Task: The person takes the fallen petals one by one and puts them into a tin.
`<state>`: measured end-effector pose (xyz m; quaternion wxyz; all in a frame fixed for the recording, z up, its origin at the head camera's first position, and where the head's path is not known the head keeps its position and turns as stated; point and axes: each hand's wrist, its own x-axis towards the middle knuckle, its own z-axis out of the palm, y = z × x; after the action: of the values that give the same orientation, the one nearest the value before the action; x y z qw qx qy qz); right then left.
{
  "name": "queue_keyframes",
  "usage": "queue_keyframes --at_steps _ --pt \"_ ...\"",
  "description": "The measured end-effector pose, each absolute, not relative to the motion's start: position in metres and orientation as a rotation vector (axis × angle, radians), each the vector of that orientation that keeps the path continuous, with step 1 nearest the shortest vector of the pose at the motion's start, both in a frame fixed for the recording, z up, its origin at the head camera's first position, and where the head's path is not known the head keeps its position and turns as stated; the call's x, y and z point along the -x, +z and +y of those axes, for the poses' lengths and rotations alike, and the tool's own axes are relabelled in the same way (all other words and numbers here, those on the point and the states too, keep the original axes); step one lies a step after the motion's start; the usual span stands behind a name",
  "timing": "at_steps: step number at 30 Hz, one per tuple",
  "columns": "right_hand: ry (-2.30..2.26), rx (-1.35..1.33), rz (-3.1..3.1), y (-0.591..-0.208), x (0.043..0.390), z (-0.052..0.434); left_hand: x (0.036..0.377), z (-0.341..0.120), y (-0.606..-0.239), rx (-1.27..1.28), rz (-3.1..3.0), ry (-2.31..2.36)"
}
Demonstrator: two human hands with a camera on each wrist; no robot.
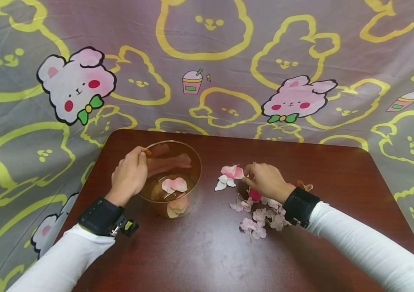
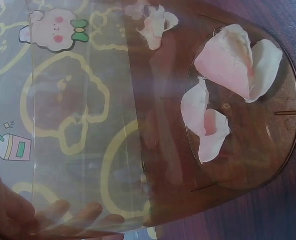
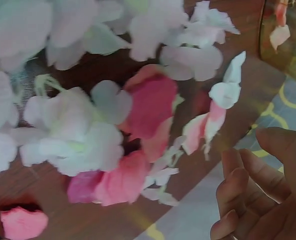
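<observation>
A see-through amber bucket (image 1: pixel 156 209) stands on the left of the table. My left hand (image 1: pixel 129 174) grips its rim at the left, and its fingers (image 2: pixel 90 212) show through the wall in the left wrist view. Pale pink and white petals (image 2: pixel 222 62) lie on the bucket's bottom. To the right, my right hand (image 1: pixel 265 180) hovers low over loose petals, its fingertips close beside a pink petal (image 1: pixel 231 172) with a white petal (image 1: pixel 225 182) in front. In the right wrist view, thumb and fingers are bent loosely apart, with nothing between them.
Pale pink blossoms (image 1: pixel 261 215) lie spread below my right hand. Bright pink petals (image 1: pixel 255 195) sit among them, partly covered by the hand. An orange-brown petal (image 1: pixel 305 186) is by the right wrist. A patterned cloth (image 1: pixel 225 73) hangs behind the brown table (image 1: pixel 207 255).
</observation>
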<state>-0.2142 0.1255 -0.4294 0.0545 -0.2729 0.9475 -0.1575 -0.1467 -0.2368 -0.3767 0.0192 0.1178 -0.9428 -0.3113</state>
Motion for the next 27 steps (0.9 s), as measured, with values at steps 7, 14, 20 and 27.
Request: queue_keyframes --at_steps 7,14,20,27 --pt "-0.477 0.769 2.843 -0.44 0.218 0.136 0.146 -0.237 -0.376 -0.374 -2.928 -0.967" --pt "-0.417 0.723 2.821 -0.448 0.219 0.145 0.147 -0.237 -0.376 -0.369 -2.924 -0.963" --pt "-0.402 0.672 2.736 -0.456 0.216 0.15 0.147 -0.237 -0.376 -0.368 -2.924 -0.961" --pt "-0.386 0.705 2.707 -0.464 0.217 0.15 0.146 -0.236 -0.376 -0.37 -2.925 -0.966"
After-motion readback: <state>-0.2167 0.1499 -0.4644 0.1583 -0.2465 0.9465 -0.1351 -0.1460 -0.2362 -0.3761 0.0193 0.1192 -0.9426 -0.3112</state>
